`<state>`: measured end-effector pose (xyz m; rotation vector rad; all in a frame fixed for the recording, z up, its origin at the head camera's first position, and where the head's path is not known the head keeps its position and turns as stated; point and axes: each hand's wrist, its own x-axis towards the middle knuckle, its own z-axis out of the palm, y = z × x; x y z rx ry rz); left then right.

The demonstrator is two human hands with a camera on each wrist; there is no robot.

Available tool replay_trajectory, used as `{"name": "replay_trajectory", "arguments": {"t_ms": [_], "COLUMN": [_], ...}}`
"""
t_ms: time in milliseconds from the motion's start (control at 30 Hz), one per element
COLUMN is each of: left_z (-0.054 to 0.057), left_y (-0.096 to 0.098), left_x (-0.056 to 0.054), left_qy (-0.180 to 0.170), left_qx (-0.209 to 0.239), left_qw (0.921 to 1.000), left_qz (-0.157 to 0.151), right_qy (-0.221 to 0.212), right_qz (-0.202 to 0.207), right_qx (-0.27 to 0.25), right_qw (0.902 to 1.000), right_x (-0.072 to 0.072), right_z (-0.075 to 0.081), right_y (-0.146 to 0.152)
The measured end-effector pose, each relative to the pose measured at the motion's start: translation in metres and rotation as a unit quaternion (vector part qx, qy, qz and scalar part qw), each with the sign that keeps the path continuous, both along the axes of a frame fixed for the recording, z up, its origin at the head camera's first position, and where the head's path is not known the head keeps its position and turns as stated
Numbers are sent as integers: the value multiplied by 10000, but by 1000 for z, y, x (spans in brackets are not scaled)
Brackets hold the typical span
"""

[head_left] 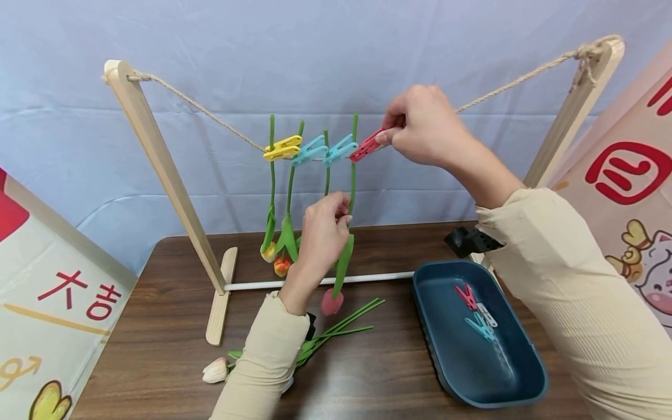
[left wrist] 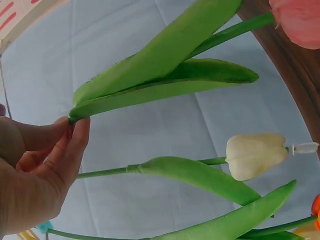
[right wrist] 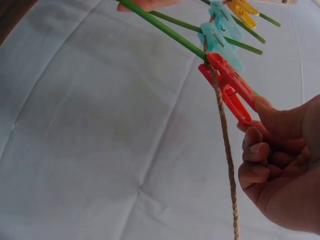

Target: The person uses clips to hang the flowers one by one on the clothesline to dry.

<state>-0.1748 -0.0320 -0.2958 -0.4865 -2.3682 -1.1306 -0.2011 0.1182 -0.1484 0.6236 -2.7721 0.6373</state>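
My left hand (head_left: 321, 233) pinches the green stem of a pink tulip (head_left: 332, 303) that hangs bloom down. Higher up, my right hand (head_left: 427, 128) pinches the handle end of a red clothespin (right wrist: 231, 82). Its nose is at the rope (right wrist: 227, 145) and that tulip's stem; in the right wrist view, the handles stand slightly apart. Left of it along the rope sit two light blue clothespins (head_left: 341, 149) and a yellow clothespin (head_left: 283, 148). These hold a white tulip (left wrist: 256, 156), an orange tulip (head_left: 282, 266) and a yellow tulip (head_left: 269, 252), all upside down.
Wooden posts (head_left: 168, 175) carry the rope, with a white bar (head_left: 383, 278) low between them. A dark blue tray (head_left: 446, 356) at right holds several loose clothespins (head_left: 479, 325). More tulips, one with a white bloom (head_left: 215, 371), lie on the table beneath my left forearm.
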Motion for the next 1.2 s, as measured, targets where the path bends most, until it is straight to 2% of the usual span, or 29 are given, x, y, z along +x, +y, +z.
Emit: {"name": "replay_trajectory", "arguments": {"t_ms": [167, 300, 567, 933, 1067, 1200], "left_z": [0, 0, -4, -8, -10, -12], "left_y": [1, 2, 0, -3, -5, -6], "left_x": [-1, 0, 0, 1, 2, 2], "left_qy": [-159, -213, -169, -340, -400, -406], "left_qx": [64, 84, 148, 216, 255, 182], "left_qw": [9999, 9997, 9997, 9991, 9988, 9989], "left_qz": [8, 33, 41, 117, 122, 165], "right_qy": [-329, -371, -31, 71, 130, 7], "right_qz": [-213, -219, -25, -51, -27, -30], "right_qx": [-286, -313, -321, -1117, -1004, -807], "right_qw": [9988, 9986, 9995, 9937, 9949, 9967], "right_x": [3, 5, 7, 9, 11, 11], "right_z": [0, 1, -2, -12, -18, -26], "right_y": [0, 0, 5, 17, 26, 36]}}
